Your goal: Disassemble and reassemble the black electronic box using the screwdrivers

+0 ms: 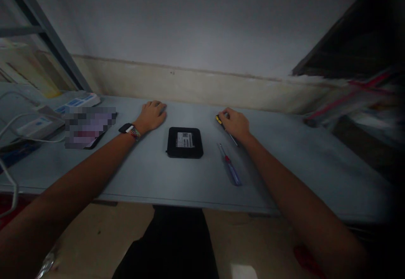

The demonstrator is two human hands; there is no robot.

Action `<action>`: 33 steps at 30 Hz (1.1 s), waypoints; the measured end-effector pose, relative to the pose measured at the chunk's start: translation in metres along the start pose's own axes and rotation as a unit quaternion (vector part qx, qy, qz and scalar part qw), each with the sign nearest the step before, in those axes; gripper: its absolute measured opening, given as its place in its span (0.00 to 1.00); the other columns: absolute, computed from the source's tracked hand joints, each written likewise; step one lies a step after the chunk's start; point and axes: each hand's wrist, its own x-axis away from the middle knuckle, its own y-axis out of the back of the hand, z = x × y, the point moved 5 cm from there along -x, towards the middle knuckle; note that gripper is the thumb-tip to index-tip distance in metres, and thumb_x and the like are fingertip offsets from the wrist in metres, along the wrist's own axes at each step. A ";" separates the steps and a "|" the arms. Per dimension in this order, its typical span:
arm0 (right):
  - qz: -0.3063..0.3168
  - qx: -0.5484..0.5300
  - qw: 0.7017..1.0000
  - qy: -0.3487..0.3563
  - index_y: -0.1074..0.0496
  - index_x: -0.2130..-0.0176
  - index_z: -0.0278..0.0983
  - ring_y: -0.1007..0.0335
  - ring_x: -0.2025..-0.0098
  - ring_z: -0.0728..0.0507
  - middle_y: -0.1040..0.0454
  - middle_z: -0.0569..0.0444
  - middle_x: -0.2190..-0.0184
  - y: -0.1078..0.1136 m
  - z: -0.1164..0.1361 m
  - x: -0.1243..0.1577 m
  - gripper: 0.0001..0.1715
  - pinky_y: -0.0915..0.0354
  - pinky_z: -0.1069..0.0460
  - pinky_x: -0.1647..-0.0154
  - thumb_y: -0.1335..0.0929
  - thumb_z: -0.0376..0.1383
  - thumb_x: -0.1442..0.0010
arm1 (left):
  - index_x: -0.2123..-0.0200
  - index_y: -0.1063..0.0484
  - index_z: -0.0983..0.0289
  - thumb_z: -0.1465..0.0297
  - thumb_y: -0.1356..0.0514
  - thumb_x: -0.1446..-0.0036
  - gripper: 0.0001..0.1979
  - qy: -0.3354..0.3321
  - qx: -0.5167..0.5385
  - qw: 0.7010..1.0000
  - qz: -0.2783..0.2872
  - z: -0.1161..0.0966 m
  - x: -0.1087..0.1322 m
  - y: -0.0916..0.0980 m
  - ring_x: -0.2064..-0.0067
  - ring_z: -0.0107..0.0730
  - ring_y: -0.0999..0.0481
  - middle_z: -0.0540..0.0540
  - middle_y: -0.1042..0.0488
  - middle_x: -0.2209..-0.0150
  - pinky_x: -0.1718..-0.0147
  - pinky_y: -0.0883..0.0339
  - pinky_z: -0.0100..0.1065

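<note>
My left hand (153, 115) lies on the table with its fingers apart and holds nothing. Beside it to the right is a square black box (196, 146), flat, with rounded corners and a white printed label on top. My right hand (236, 123) is closed on a screwdriver (219, 119) with a yellow and black handle, and its metal shaft slants down to the right under the palm. Below that hand a second screwdriver (233, 173), with a clear purplish handle and a red collar, rests on the table, its tip pointing away from me.
A phone-like flat item (95, 138), partly blurred out, lies at the left of the blue-grey table (142, 171). Behind it are a white power strip (84, 101) and white cables (19, 116). A metal post (60, 38) rises at the back left. Blurred items with red edging (341, 95) stand right.
</note>
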 end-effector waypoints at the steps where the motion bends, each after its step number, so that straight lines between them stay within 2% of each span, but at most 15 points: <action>1: -0.001 0.001 1.000 0.001 0.16 0.49 0.40 0.17 0.53 0.31 0.12 0.43 0.56 0.000 0.001 0.000 0.24 0.32 0.44 0.56 0.35 0.51 0.25 | 0.30 0.28 0.64 0.60 0.51 0.27 0.30 0.000 0.002 1.000 0.002 0.000 0.000 0.000 0.31 0.65 0.32 0.69 0.29 0.30 0.31 0.40 0.63; 10: -0.004 0.006 1.000 0.005 0.17 0.50 0.39 0.17 0.53 0.31 0.13 0.41 0.57 0.000 0.006 0.001 0.24 0.30 0.43 0.54 0.35 0.50 0.25 | 0.25 0.33 0.68 0.60 0.54 0.26 0.33 0.000 -0.001 0.999 0.038 -0.004 0.000 0.003 0.24 0.62 0.36 0.73 0.35 0.24 0.27 0.43 0.65; 19: -0.004 0.008 1.000 0.022 0.17 0.50 0.39 0.17 0.52 0.31 0.13 0.40 0.56 -0.003 0.012 0.002 0.22 0.28 0.42 0.53 0.34 0.49 0.26 | 0.24 0.34 0.65 0.59 0.55 0.25 0.33 0.001 -0.009 0.999 0.045 -0.002 0.000 0.003 0.23 0.59 0.37 0.71 0.35 0.24 0.27 0.44 0.64; 24: -0.007 0.010 1.000 0.021 0.17 0.49 0.38 0.16 0.51 0.29 0.13 0.39 0.55 -0.002 0.015 0.004 0.23 0.28 0.41 0.53 0.35 0.49 0.26 | 0.24 0.35 0.66 0.60 0.54 0.24 0.33 -0.001 -0.010 0.999 0.049 -0.003 0.000 0.004 0.23 0.61 0.37 0.71 0.36 0.23 0.28 0.44 0.65; 33: 0.001 0.009 1.000 0.027 0.17 0.49 0.39 0.17 0.51 0.30 0.13 0.40 0.55 -0.002 0.022 0.007 0.23 0.28 0.41 0.52 0.34 0.50 0.26 | 0.26 0.31 0.63 0.60 0.52 0.25 0.31 0.007 -0.006 0.999 0.033 -0.004 0.000 0.004 0.25 0.60 0.35 0.69 0.33 0.25 0.28 0.43 0.63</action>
